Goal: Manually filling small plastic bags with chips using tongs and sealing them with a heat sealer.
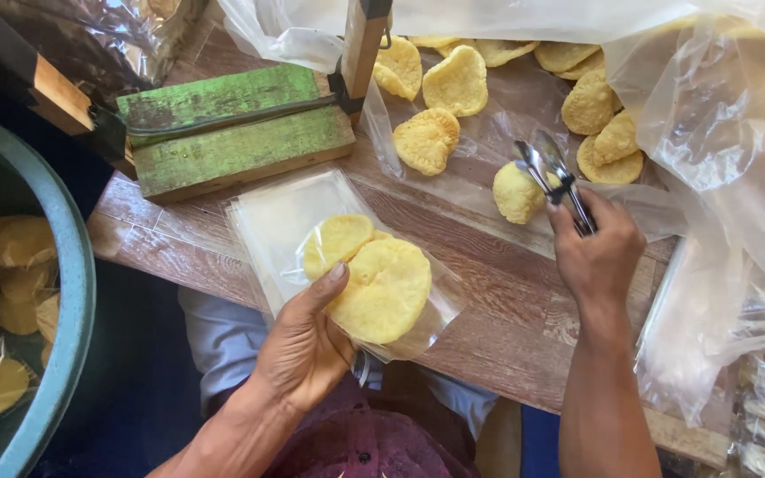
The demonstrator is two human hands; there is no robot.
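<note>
From the head camera, we see our left hand (305, 347) closed around a clear bag (405, 305) holding two yellow crackers (381, 288), just above the wooden counter (506, 305). Our right hand (597, 252) grips metal tongs (555, 177), whose tips touch one cracker (515, 193) lying on plastic sheeting (480, 146). More loose crackers (458, 80) lie beyond. A green bowl (73, 292) sits at left.

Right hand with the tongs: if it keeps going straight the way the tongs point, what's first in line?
The right hand aims its metal tongs up and left. The tips already sit at a pale yellow cracker on the clear plastic sheet, so that comes first. Whether they touch it is unclear.
</note>
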